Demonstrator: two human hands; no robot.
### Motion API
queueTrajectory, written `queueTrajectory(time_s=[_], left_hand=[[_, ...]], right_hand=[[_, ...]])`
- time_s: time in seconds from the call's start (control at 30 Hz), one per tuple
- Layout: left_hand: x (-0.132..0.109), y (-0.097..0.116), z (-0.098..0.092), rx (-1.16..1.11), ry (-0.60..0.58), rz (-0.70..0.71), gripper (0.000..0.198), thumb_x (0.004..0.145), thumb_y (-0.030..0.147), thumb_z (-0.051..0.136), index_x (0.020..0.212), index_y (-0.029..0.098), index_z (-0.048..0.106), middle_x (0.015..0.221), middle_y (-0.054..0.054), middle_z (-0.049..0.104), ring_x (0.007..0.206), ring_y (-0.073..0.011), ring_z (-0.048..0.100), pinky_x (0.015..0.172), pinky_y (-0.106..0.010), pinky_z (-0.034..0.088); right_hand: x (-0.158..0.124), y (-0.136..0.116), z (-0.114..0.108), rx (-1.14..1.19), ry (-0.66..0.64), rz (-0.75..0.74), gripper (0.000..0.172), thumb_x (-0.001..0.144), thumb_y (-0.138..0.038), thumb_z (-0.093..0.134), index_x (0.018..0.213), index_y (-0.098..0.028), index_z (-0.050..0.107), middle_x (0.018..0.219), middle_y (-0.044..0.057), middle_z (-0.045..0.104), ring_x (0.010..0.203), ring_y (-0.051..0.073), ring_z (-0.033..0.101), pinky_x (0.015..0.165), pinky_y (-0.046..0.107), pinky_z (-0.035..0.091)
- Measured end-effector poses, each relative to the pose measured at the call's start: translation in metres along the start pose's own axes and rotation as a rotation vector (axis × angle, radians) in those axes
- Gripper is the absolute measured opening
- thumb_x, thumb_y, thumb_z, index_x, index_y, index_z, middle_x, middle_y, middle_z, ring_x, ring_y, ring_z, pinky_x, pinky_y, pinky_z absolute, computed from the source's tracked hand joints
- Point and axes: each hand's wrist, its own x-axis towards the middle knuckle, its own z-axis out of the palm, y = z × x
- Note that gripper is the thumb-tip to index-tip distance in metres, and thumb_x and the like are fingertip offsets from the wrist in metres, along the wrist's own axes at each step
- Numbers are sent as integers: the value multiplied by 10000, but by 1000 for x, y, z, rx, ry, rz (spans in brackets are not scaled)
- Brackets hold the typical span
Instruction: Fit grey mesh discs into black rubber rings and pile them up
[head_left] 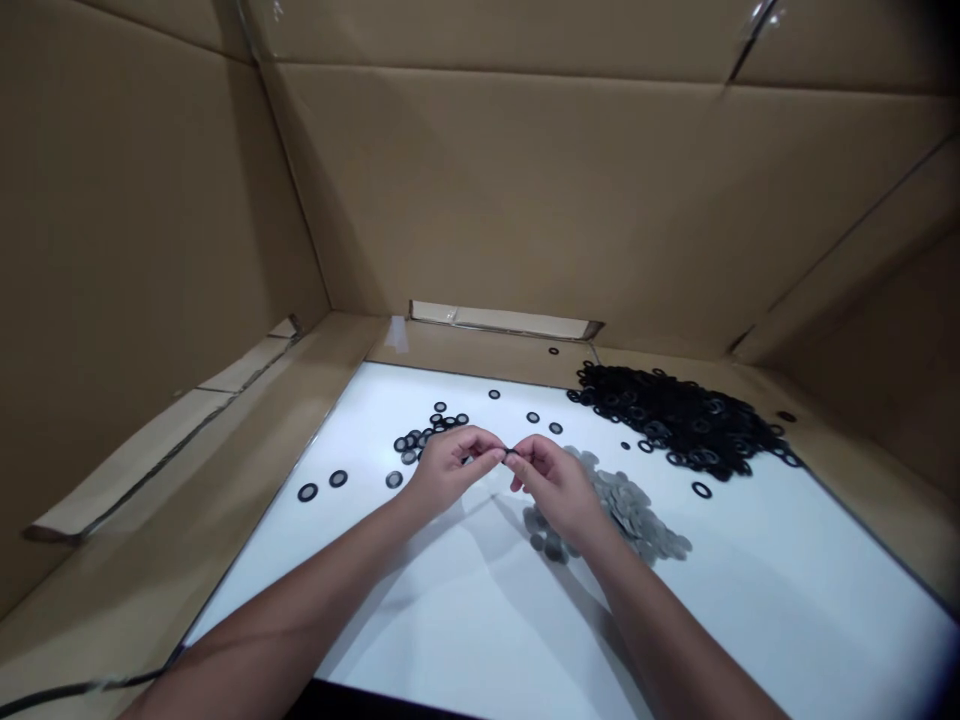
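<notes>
My left hand (456,464) and my right hand (553,480) meet over the middle of the white panel. Their fingertips pinch a small black ring (509,452) between them, seen nearly edge-on; whether a disc sits in it I cannot tell. Just under and beyond my right hand spreads a pile of grey mesh discs (630,510). Behind my left hand lies a loose group of black rings with grey discs in them (411,441), partly hidden by the hand. A big heap of black rings (682,415) stands at the back right.
The lit white panel (450,640) lies inside a cardboard box with tall walls (525,200). Single rings with discs (308,492) are scattered at the left. One loose black ring (702,490) lies before the heap. A black cable (90,688) runs along the lower left.
</notes>
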Motion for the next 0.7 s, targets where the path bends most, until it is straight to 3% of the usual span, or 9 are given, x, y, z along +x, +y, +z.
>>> queueTrajectory(time_s=[0.17, 0.37, 0.7], left_hand=[[3, 3, -4, -120, -69, -101, 235, 799, 350, 791, 891, 146, 720, 792, -47, 720, 764, -167, 675, 756, -293, 528], [1, -1, 8, -258, -27, -156, 316, 791, 407, 797, 900, 146, 659, 798, -34, 726, 761, -177, 715, 809, -351, 574], [6, 2, -4, -170, -105, -123, 266, 768, 366, 817, 876, 134, 746, 807, -59, 724, 759, -173, 671, 728, -310, 553]], right_hand=[[1, -4, 2, 128, 8, -6, 241, 858, -434, 664, 808, -205, 610, 723, 13, 667, 631, 166, 621, 578, 280, 463], [0, 2, 13, 258, 78, -10, 295, 855, -503, 659, 847, -214, 600, 735, 17, 649, 669, 171, 611, 558, 274, 481], [2, 3, 7, 182, 41, -5, 295, 839, -463, 692, 750, -202, 586, 633, -4, 598, 593, 157, 538, 548, 274, 421]])
